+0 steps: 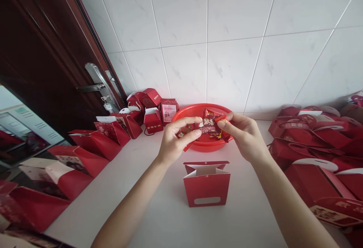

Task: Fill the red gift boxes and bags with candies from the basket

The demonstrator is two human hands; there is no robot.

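Above the red plastic basket (204, 148), my left hand (177, 138) is closed, with thumb and index finger pinching the left end of a dark red candy packet (209, 126) printed with white characters. On the packet's right side, the fingers of my right hand (245, 132) pinch a bright red wrapped candy (222, 127). More wrapped candy (185, 130) shows beside my left fingers. Nearer to me, between my forearms, a red paper gift bag (208, 185) stands upright with its top open. The basket's contents are partly hidden behind my hands.
Red gift boxes (96, 144) stand in a row along the table's left edge. Small boxes (153, 121) cluster at the back left. A pile of red boxes (314, 157) covers the right side. Behind are a tiled wall (184, 17) and a door handle (93, 87).
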